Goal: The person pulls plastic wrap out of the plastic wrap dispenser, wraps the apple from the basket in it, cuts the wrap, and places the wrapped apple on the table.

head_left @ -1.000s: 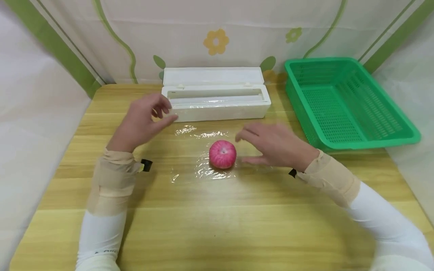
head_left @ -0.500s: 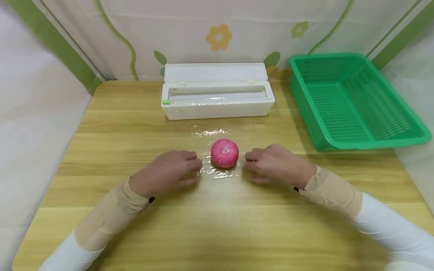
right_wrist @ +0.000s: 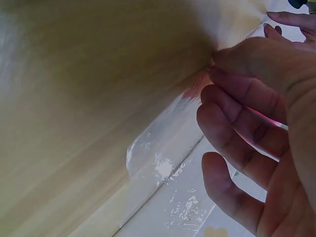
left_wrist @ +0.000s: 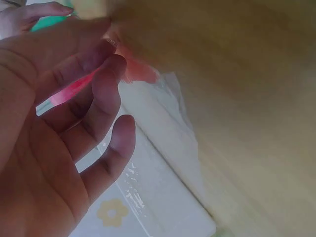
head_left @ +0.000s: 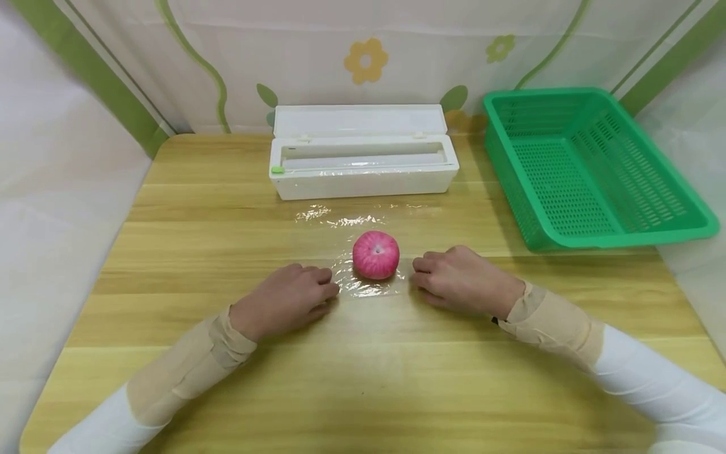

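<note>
A pink apple [head_left: 375,255] sits stem-end up on a sheet of clear cling film [head_left: 368,290] spread over the wooden table. To its left, my left hand [head_left: 286,301] pinches the film's near left corner between thumb and forefinger, the other fingers loosely curled. My right hand [head_left: 467,284] does the same at the near right corner, a short gap away from the apple. Both wrist views show the wrinkled film running from the fingertips, as along the loose film edge [right_wrist: 148,148] in the right one. The pinched bits themselves are mostly hidden.
Behind the apple stands a white cling film box [head_left: 365,184], lid raised, a roll inside and a green slider at its left end. A green perforated basket [head_left: 567,183] is at the back right. A flower-printed curtain [head_left: 317,63] hangs behind the table [head_left: 363,391].
My left hand has come from beside the box down to the film's near left corner. The right hand has moved slightly nearer me, to the opposite corner. The apple stays put.
</note>
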The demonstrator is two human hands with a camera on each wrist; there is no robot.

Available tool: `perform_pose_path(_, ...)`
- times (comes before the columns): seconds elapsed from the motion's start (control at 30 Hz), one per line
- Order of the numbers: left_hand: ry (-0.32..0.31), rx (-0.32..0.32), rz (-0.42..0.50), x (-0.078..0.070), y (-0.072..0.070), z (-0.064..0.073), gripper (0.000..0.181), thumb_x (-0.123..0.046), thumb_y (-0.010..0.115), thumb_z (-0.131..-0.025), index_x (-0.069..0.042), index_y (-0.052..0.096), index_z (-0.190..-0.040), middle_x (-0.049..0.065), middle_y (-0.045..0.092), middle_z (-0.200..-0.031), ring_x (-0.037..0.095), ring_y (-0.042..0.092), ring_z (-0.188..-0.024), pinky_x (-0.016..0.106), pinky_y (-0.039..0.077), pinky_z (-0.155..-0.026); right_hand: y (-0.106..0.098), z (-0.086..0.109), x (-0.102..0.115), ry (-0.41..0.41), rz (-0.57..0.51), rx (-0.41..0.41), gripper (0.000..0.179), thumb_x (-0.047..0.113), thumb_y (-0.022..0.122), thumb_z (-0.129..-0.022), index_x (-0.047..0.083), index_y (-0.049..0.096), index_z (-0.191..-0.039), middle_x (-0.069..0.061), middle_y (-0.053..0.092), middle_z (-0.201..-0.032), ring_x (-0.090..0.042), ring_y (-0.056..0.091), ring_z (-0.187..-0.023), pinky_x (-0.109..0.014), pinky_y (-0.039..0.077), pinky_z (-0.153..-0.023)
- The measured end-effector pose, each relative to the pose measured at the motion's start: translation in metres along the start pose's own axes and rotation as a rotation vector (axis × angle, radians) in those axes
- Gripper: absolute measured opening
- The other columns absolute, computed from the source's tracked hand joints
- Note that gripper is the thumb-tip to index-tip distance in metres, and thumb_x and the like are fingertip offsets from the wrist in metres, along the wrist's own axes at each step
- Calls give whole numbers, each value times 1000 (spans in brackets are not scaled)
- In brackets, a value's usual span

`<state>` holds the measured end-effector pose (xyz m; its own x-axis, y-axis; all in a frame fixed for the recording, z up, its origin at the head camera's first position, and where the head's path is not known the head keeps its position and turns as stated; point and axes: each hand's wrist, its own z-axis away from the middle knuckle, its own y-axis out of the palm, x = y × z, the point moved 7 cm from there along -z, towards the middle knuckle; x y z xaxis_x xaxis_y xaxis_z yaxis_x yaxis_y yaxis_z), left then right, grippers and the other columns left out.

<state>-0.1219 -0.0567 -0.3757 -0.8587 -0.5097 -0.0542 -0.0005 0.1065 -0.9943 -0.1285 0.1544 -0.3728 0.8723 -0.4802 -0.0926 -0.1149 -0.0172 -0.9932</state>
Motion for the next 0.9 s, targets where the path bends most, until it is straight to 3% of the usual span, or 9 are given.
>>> perform_pose_path(0.27, -22, -12, -16, 0, -1, 2, 9, -14, 78, -95, -13, 72, -89, -1, 59, -78, 14, 50, -61, 35, 54, -61, 0, 2, 1, 6, 33, -14, 8, 18, 78, -92, 14, 72, -91, 0, 66, -84, -16, 60, -70, -32, 53, -52)
perform_pose_path(0.47, -32, -74, -34, -2, -10, 5, 11, -13, 78, -95, -10, 69, -89, 2, 57, -83, 15, 45, -62, 30, 48, -59, -4, 4, 0, 36, 45, -13, 12, 22, 80, -93, 13, 71, -91, 0, 65, -85, -15, 58, -71, -29, 50, -51)
perform_pose_path(0.6, -25, -122, -2, -2, -15, 4, 9, -11, 77, -95, -6, 74, -101, 13, 66, -117, 23, 60, -88, 33, 57, -73, -7, 5, -3, 57, 19, -24, 14, 23, 82, -92, 12, 75, -98, -2, 66, -95, -14, 59, -74, -26, 49, -50)
perform_pose_path(0.7, -18, -136, 20, -1, -18, 4, 11, -11, 77, -94, -6, 75, -103, 18, 56, -150, 31, 61, -116, 40, 59, -93, -9, 6, -5, 73, -10, -33, 14, 23, 82, -93, 13, 77, -103, -7, 67, -112, -14, 62, -77, -23, 46, -48)
perform_pose_path(0.77, -11, -145, 27, -1, -19, 3, 8, -11, 77, -93, -7, 75, -100, 17, 50, -159, 32, 58, -126, 43, 57, -102, -11, 5, -5, 79, -21, -42, 11, 21, 82, -93, 14, 77, -101, -11, 65, -125, -15, 67, -82, -22, 45, -48)
perform_pose_path(0.9, 13, -159, 33, -1, -20, 4, 5, -12, 76, -93, -10, 71, -93, 13, 46, -165, 31, 56, -132, 45, 55, -106, -14, 6, -5, 78, -34, -67, 9, 19, 82, -92, 14, 74, -90, -17, 55, -149, -19, 73, -101, -24, 49, -51)
